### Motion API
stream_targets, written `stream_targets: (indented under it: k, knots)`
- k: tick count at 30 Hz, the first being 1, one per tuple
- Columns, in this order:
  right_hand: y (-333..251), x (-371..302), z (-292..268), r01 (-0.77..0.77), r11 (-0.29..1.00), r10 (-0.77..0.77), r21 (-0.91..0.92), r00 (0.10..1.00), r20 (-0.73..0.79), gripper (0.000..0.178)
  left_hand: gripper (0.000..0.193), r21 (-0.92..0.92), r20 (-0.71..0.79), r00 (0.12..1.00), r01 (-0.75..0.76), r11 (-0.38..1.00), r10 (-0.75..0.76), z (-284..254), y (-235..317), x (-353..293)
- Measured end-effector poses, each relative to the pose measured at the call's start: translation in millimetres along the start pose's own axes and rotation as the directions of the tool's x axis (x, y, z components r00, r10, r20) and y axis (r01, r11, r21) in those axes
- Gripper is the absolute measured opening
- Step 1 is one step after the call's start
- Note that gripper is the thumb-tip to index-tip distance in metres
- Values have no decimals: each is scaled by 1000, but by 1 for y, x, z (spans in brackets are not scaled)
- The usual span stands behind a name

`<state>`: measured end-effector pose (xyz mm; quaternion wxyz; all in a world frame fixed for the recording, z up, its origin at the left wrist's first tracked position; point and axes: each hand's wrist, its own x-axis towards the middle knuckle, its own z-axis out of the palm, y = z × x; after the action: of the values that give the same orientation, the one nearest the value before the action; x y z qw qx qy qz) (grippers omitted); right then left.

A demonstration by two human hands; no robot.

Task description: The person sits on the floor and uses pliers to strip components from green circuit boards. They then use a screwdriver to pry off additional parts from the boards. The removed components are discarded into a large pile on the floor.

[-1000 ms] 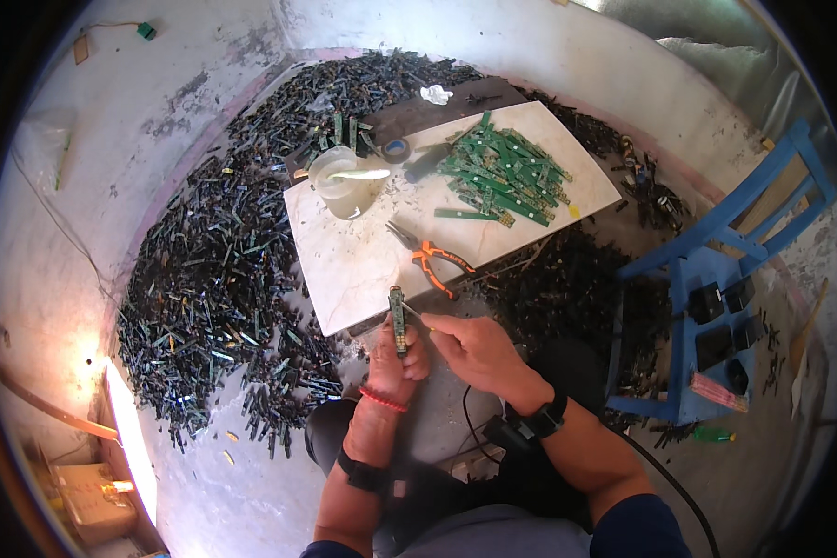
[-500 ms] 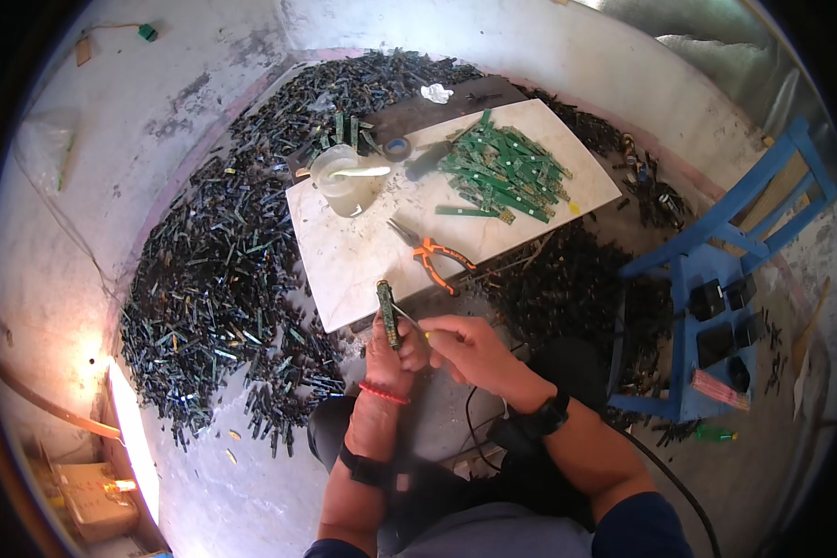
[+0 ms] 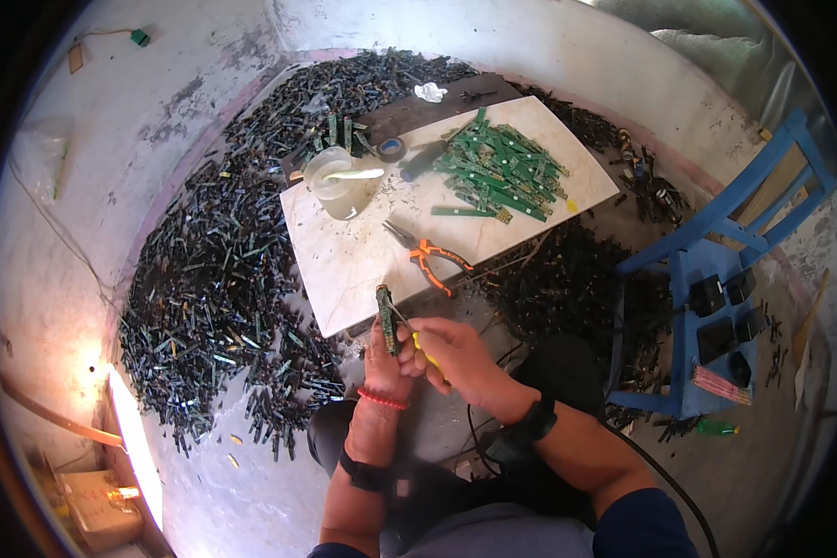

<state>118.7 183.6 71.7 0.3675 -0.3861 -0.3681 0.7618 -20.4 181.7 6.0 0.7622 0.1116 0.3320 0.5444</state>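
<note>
My left hand [image 3: 384, 367] is closed around a narrow circuit board [image 3: 386, 312], which stands up beyond the fingers and carries dark parts. In my right hand [image 3: 465, 358] is a screwdriver [image 3: 424, 348] with a yellow handle. Its thin metal shaft reaches to the side of the board; the exact contact at the tip is too small to tell. Both hands work close together, just off the near edge of the pale tabletop [image 3: 344, 270]. Orange-handled pliers [image 3: 428, 253] lie spread on that tabletop, beyond my hands.
Green circuit strips [image 3: 502, 167] are heaped at the tabletop's far right. A cloudy plastic cup [image 3: 337, 191] holds a pale stick, near a roll of tape [image 3: 391, 149]. Dark strips [image 3: 214, 288] cover the floor leftward. A blue chair [image 3: 684, 307] with black bins stands right.
My right hand has shifted slightly left, closer to my left hand, and turned, so more of the screwdriver's yellow handle shows. The board stays in my left hand.
</note>
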Motion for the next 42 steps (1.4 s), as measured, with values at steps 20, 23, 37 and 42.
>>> stream_targets:
  k: [20,23,37,42]
  knots:
    - [-2,8,-8,25,997,-28,-66,998,-54,20,46,143,-124,985,-100,985,118,12,-7,4]
    - [10,9,-6,301,785,-391,-542,918,-58,22,45,133,-102,989,-97,986,111,14,-7,4]
    - [-13,5,-5,-167,966,190,199,977,-100,17,45,64,-50,998,-39,997,43,7,-6,4]
    - [0,10,-11,-149,949,157,279,988,-6,28,45,112,-113,990,-72,991,85,15,-7,1]
